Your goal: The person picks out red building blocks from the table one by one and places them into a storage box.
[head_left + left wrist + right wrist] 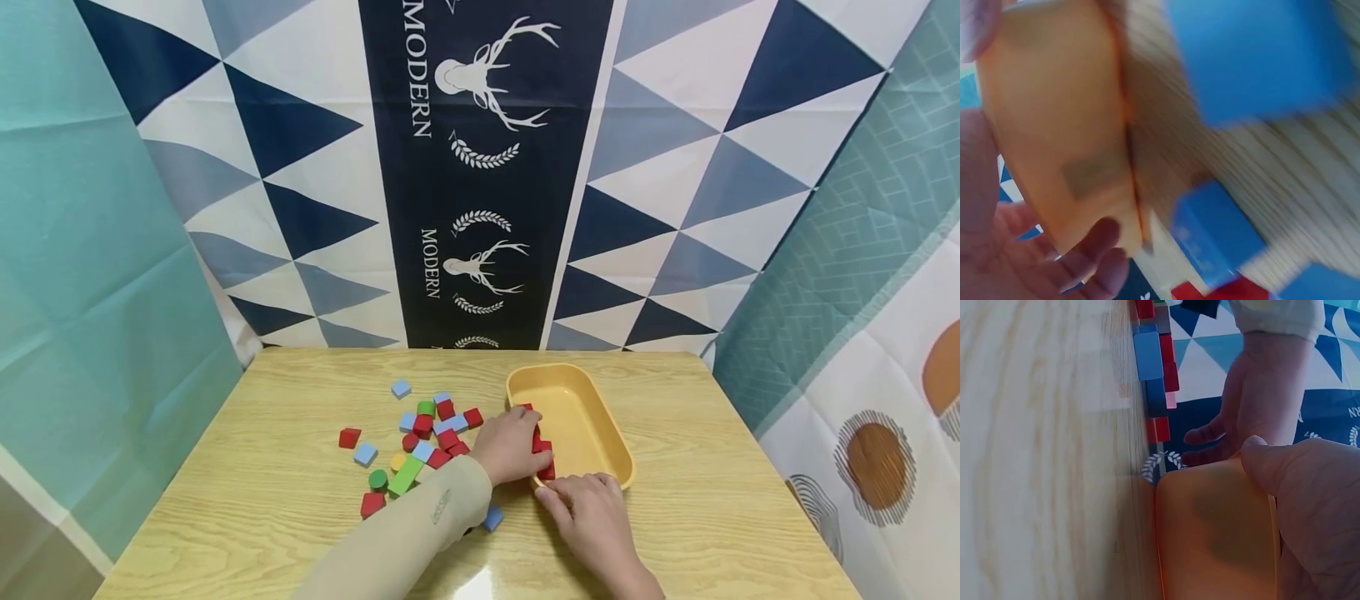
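Observation:
My left hand reaches over the left rim of the yellow-orange tray. Red blocks show inside that rim, right by its thumb and fingertips; I cannot tell whether it grips any. In the left wrist view, some of its fingers lie loosely bent outside the tray wall. My right hand grips the tray's near end. The right wrist view shows its thumb on the outside at a corner, with the other fingers mostly hidden behind the rim.
Left of the tray, loose blocks lie scattered on the wooden table: red, blue, green and a yellow one. A blue block sits near the left forearm. Patterned cloth hangs behind the table.

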The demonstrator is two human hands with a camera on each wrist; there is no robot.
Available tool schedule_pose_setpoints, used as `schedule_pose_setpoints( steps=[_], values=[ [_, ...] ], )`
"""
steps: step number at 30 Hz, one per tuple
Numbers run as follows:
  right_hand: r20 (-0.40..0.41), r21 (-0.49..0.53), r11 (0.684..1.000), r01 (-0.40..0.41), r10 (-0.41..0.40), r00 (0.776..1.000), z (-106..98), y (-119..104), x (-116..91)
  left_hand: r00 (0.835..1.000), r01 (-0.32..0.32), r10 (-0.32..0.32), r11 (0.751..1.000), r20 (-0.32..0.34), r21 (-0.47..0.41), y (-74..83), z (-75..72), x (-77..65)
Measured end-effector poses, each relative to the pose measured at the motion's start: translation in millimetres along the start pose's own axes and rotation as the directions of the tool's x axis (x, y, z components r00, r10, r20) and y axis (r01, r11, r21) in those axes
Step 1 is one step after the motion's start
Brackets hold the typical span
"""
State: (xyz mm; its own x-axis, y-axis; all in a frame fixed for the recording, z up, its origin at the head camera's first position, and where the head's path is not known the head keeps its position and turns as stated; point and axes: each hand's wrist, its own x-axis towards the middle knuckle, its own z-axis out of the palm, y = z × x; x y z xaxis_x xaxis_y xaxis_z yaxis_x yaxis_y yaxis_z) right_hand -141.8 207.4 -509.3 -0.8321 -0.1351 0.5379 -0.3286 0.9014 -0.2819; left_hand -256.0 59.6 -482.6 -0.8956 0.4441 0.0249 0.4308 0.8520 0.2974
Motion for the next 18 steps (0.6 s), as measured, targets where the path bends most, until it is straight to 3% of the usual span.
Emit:
schedule_pose_setpoints(
  steps=[4, 8, 13, 18],
  values=[
    [-0.003, 0.007, 1.000, -0.001, 0.001, 1.000, 0, -1, 0, 0.996, -0.023, 0.026, 0.999, -0.083, 0.040, -15.2, -11.6, -5.6],
    [0.006, 0.009, 1.000, -0.012, 0.012, 1.000, -1, -2, 0, 0.992, -0.012, 0.022, 0.996, -0.123, 0.085, -47.3, -25.6, -6.3],
    [0.031, 0.014, 0.999, -0.036, 0.035, 0.999, -1, -2, 0, 0.994, 0.048, -0.031, 0.986, -0.110, 0.158, -86.2, -28.6, -8.5],
    [0.030, 0.022, 0.999, -0.036, 0.035, 0.999, 0, -3, 1, 0.996, 0.065, -0.048, 0.973, -0.081, 0.222, -97.0, -21.2, -7.1]
  ],
)
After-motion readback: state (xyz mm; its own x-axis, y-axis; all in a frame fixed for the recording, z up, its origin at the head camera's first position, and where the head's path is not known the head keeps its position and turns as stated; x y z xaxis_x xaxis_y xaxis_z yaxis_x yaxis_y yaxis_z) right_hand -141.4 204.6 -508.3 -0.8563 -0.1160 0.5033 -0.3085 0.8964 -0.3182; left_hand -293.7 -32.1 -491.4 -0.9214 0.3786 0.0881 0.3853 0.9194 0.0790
